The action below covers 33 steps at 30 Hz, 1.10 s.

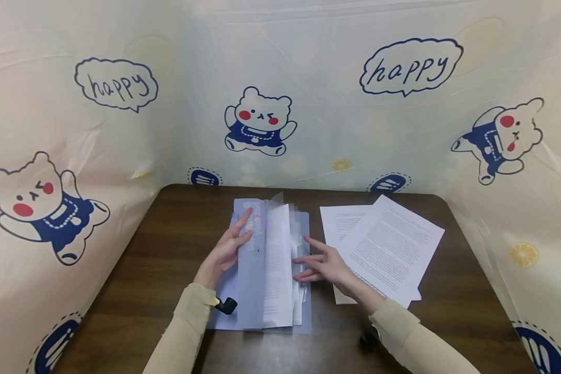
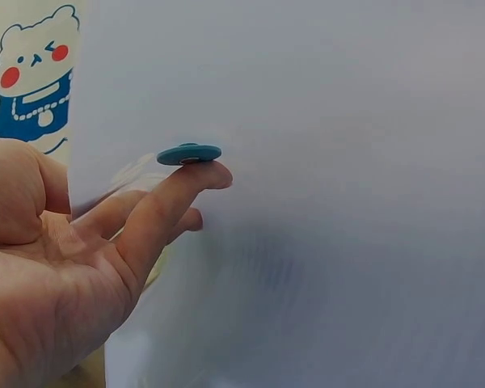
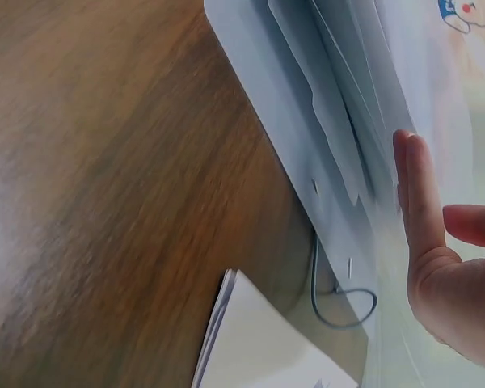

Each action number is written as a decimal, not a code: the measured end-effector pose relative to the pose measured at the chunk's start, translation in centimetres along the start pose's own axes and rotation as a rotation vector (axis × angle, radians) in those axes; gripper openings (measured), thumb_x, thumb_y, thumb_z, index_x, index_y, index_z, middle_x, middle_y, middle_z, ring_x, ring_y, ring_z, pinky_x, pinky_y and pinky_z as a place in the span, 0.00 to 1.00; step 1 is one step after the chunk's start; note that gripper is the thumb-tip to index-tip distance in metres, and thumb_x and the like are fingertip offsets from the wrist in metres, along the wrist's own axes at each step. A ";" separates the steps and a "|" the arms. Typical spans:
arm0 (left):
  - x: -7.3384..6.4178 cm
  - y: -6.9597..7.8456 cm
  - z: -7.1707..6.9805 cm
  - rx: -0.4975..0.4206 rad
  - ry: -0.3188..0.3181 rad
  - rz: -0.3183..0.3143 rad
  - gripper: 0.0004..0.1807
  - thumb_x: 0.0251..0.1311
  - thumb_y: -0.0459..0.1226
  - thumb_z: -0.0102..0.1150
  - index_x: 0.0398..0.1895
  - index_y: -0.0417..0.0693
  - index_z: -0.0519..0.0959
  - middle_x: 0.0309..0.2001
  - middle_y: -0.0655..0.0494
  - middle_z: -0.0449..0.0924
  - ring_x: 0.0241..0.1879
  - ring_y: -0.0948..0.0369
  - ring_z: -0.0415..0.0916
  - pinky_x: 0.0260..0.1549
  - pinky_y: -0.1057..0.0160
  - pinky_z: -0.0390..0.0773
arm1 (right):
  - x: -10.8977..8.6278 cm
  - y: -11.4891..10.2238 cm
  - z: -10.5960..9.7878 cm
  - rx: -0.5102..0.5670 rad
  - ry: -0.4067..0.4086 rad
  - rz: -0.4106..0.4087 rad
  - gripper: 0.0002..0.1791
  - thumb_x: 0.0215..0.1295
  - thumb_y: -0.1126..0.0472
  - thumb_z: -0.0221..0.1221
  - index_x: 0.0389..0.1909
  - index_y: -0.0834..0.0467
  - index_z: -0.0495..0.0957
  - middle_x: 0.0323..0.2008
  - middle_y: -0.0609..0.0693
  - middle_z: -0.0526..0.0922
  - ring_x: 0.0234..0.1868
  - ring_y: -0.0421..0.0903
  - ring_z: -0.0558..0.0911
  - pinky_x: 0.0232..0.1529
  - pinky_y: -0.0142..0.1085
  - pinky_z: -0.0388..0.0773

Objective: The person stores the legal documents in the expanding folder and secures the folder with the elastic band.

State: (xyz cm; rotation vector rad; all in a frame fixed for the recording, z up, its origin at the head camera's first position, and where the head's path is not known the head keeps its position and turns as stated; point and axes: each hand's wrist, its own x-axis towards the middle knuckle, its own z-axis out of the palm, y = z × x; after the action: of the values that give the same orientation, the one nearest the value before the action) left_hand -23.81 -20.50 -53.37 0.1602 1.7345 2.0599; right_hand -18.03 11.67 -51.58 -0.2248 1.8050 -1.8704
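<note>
A pale blue plastic document folder [image 1: 251,270] lies partly opened on the table, its printed sheets [image 1: 278,265] and clear sleeves [image 1: 297,228] fanned at the right. My left hand [image 1: 225,252] holds the folder's raised flap between thumb and fingers. In the left wrist view, that hand's fingers [image 2: 158,214] lie against the flap's pale face, one fingertip under a blue-green round button [image 2: 189,153]. My right hand [image 1: 324,264] has its fingers extended, fingertips at the right edges of the sheets and sleeves. In the right wrist view, straight fingers [image 3: 423,194] touch the layered edges.
Loose printed sheets [image 1: 392,244] overlap on the brown table [image 1: 182,223], right of the folder. A thin cord loop [image 3: 343,323] hangs by the folder's edge. A patterned cloth [image 1: 327,130] with cartoon bears stands around the back and sides.
</note>
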 end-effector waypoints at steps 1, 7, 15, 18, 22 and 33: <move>0.0 0.0 0.0 0.002 -0.005 0.002 0.39 0.89 0.37 0.40 0.92 0.69 0.39 0.91 0.56 0.16 0.91 0.46 0.19 0.89 0.37 0.41 | -0.2 0.0 -0.3 -0.004 -0.001 0.001 0.41 0.84 0.71 0.53 0.90 0.59 0.46 0.67 0.77 0.81 0.45 0.59 0.96 0.51 0.48 0.92; -0.1 0.1 -0.2 0.010 -0.016 0.011 0.39 0.89 0.37 0.40 0.92 0.69 0.38 0.91 0.56 0.15 0.91 0.47 0.18 0.89 0.38 0.39 | -1.2 0.2 -1.6 -0.034 -0.003 -0.011 0.41 0.84 0.68 0.56 0.90 0.62 0.48 0.67 0.77 0.80 0.44 0.56 0.96 0.50 0.47 0.92; -0.2 0.1 -0.3 0.013 -0.018 0.022 0.39 0.89 0.37 0.40 0.92 0.69 0.38 0.91 0.56 0.16 0.91 0.47 0.18 0.89 0.37 0.41 | -2.3 0.4 -3.7 -0.089 0.129 -0.016 0.37 0.84 0.67 0.55 0.88 0.65 0.53 0.68 0.78 0.79 0.44 0.60 0.96 0.49 0.49 0.93; -0.2 0.1 -0.3 0.015 -0.018 0.023 0.39 0.89 0.37 0.40 0.92 0.68 0.38 0.92 0.56 0.16 0.91 0.47 0.17 0.89 0.36 0.38 | -2.8 0.6 -4.9 -0.124 0.203 -0.008 0.36 0.85 0.67 0.54 0.87 0.65 0.55 0.67 0.77 0.81 0.44 0.59 0.96 0.47 0.45 0.93; -0.2 0.0 -0.2 0.016 -0.013 0.022 0.39 0.89 0.37 0.41 0.92 0.68 0.38 0.92 0.57 0.17 0.91 0.47 0.18 0.89 0.35 0.35 | -3.5 0.8 -6.6 -0.161 0.284 0.014 0.34 0.86 0.66 0.54 0.86 0.64 0.57 0.65 0.75 0.83 0.41 0.57 0.96 0.44 0.44 0.93; -0.2 -0.1 -0.3 -0.012 -0.016 0.011 0.39 0.89 0.37 0.40 0.92 0.71 0.39 0.92 0.57 0.17 0.91 0.48 0.21 0.89 0.37 0.41 | -5.6 1.6 -9.9 -0.305 0.375 0.021 0.32 0.87 0.65 0.53 0.85 0.68 0.58 0.60 0.74 0.87 0.41 0.56 0.96 0.42 0.40 0.93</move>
State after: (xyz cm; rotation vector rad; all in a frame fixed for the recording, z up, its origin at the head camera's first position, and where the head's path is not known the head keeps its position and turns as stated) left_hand -23.72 -20.83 -53.49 0.1825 1.7151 2.0701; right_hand -17.49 23.13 -52.77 0.0431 2.3355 -1.6986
